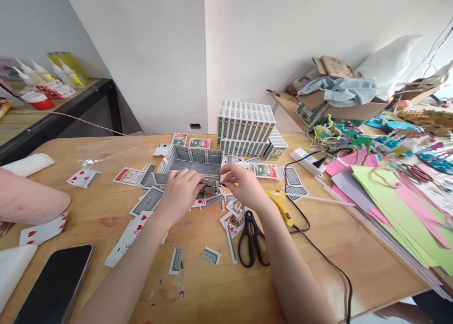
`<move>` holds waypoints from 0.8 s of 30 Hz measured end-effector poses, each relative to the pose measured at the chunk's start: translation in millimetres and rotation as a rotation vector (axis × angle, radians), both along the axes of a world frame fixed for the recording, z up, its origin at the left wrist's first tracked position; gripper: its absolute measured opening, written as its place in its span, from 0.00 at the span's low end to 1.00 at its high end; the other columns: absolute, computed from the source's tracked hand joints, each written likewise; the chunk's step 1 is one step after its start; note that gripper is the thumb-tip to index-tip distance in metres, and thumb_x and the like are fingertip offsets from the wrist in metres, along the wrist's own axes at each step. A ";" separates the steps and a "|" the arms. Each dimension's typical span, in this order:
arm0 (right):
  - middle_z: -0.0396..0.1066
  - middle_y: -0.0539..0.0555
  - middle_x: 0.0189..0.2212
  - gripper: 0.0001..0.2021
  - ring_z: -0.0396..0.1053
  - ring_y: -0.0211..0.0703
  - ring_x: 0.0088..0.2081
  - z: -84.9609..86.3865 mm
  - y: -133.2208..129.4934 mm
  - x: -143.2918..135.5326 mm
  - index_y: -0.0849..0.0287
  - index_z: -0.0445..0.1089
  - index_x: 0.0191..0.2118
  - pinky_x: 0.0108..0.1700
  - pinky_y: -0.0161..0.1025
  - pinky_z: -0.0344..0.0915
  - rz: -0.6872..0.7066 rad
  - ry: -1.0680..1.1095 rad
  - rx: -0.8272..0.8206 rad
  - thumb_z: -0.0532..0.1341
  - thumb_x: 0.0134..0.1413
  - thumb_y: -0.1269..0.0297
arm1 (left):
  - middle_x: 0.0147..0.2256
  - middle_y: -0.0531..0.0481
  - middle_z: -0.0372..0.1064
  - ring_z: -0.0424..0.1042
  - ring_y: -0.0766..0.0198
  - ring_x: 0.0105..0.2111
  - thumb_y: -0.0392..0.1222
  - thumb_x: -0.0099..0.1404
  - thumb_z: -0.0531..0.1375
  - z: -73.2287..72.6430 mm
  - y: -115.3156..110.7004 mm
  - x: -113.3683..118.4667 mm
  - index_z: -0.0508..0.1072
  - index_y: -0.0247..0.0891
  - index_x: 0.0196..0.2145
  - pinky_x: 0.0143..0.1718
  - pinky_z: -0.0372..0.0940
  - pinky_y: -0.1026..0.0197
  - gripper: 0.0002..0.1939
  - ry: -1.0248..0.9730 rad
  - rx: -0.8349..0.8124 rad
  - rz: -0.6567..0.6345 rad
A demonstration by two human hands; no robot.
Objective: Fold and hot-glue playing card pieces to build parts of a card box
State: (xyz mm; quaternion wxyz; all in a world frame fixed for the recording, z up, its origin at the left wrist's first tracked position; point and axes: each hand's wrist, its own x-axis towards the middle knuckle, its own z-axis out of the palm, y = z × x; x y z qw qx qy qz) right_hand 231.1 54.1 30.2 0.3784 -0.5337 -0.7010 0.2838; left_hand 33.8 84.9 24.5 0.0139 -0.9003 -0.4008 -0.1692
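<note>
Both hands meet at the near wall of a small open-topped box built from playing cards, which sits a little back from the middle of the worktop. Left hand: fingers curled over and closed down on the near wall and the folded card piece at its front edge, apparently pressing the two together. Right hand: thumb and fingers pinched on the right end of that same piece, seemingly to steady it from the other side. How much of the piece each hand covers cannot be told; the knuckles hide the joint.

Loose playing cards lie scattered around the box, some face up, some back up, with small cut scraps toward the near edge. Black-handled scissors lie closed just in front of the right wrist, within easy reach. A yellow glue gun rests beside the right forearm, its black cord running off toward the near right corner and up to a white power strip.

Behind the box, near the far edge, stands a stacked block of boxed card decks. Coloured paper sheets cover the right edge. A dark phone lies at the near left corner. Another person's forearm rests along the left edge, well apart from the work.
</note>
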 end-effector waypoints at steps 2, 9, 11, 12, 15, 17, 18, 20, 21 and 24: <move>0.69 0.50 0.35 0.15 0.69 0.35 0.32 1.2 -0.5 5.1 0.57 0.65 0.38 0.38 0.36 0.66 -0.037 -0.022 0.021 0.53 0.45 0.81 | 0.34 0.50 0.70 0.65 0.58 0.37 0.37 0.66 0.51 0.2 -0.2 0.6 0.67 0.39 0.36 0.39 0.52 0.55 0.05 0.002 0.004 -0.001; 0.71 0.51 0.32 0.12 0.69 0.38 0.35 1.2 -1.4 9.7 0.58 0.68 0.35 0.39 0.36 0.65 -0.099 -0.059 0.075 0.52 0.49 0.79 | 0.32 0.50 0.69 0.64 0.57 0.36 0.38 0.66 0.51 0.4 -0.6 2.1 0.67 0.38 0.34 0.37 0.52 0.55 0.06 0.055 0.021 0.003; 0.72 0.51 0.31 0.11 0.69 0.38 0.34 1.8 -1.4 10.0 0.58 0.69 0.34 0.39 0.36 0.65 -0.103 -0.064 0.084 0.53 0.50 0.78 | 0.32 0.49 0.69 0.64 0.57 0.36 0.39 0.66 0.51 0.5 -0.6 1.6 0.67 0.38 0.35 0.37 0.52 0.55 0.06 0.073 0.032 0.006; 0.72 0.51 0.31 0.10 0.69 0.38 0.34 2.4 -1.5 10.3 0.58 0.69 0.33 0.39 0.36 0.65 -0.107 -0.067 0.088 0.53 0.50 0.78 | 0.32 0.49 0.69 0.64 0.56 0.36 0.39 0.66 0.51 0.6 -0.5 1.2 0.67 0.38 0.35 0.37 0.52 0.55 0.06 0.078 0.036 0.005; 0.72 0.51 0.30 0.09 0.68 0.37 0.33 4.4 -1.9 11.5 0.58 0.69 0.32 0.38 0.35 0.65 -0.119 -0.076 0.089 0.54 0.50 0.77 | 0.33 0.49 0.69 0.64 0.56 0.36 0.39 0.66 0.52 0.5 0.6 0.3 0.67 0.38 0.36 0.37 0.52 0.55 0.06 0.078 0.036 -0.011; 0.72 0.51 0.30 0.09 0.68 0.37 0.33 5.4 -2.4 11.7 0.59 0.69 0.32 0.38 0.35 0.64 -0.116 -0.082 0.088 0.54 0.50 0.77 | 0.34 0.49 0.69 0.64 0.56 0.37 0.39 0.66 0.52 0.0 1.5 0.1 0.67 0.38 0.36 0.38 0.52 0.55 0.05 0.071 0.034 -0.022; 0.72 0.51 0.30 0.10 0.68 0.37 0.33 5.6 -2.6 11.5 0.59 0.69 0.32 0.38 0.35 0.64 -0.111 -0.085 0.089 0.54 0.50 0.78 | 0.34 0.49 0.70 0.64 0.56 0.37 0.39 0.66 0.52 -0.4 1.8 0.1 0.67 0.39 0.37 0.38 0.52 0.55 0.05 0.067 0.034 -0.026; 0.72 0.51 0.30 0.10 0.68 0.37 0.33 5.6 -2.9 10.5 0.59 0.69 0.32 0.38 0.35 0.64 -0.101 -0.092 0.088 0.53 0.50 0.78 | 0.34 0.49 0.70 0.64 0.56 0.38 0.39 0.66 0.52 -1.3 2.1 0.1 0.67 0.38 0.37 0.38 0.52 0.55 0.06 0.055 0.036 -0.030; 0.72 0.51 0.30 0.10 0.68 0.38 0.33 5.6 -3.1 9.8 0.59 0.69 0.32 0.38 0.35 0.64 -0.098 -0.095 0.087 0.53 0.50 0.78 | 0.34 0.48 0.70 0.64 0.57 0.37 0.39 0.66 0.51 -1.8 2.0 0.1 0.67 0.38 0.36 0.38 0.52 0.55 0.06 0.046 0.037 -0.030; 0.72 0.51 0.30 0.10 0.68 0.38 0.33 6.4 -3.9 8.1 0.59 0.69 0.32 0.38 0.35 0.64 -0.088 -0.103 0.083 0.54 0.51 0.78 | 0.34 0.48 0.70 0.64 0.57 0.37 0.38 0.66 0.50 -2.7 1.6 0.0 0.67 0.38 0.34 0.38 0.53 0.55 0.07 0.019 0.033 -0.034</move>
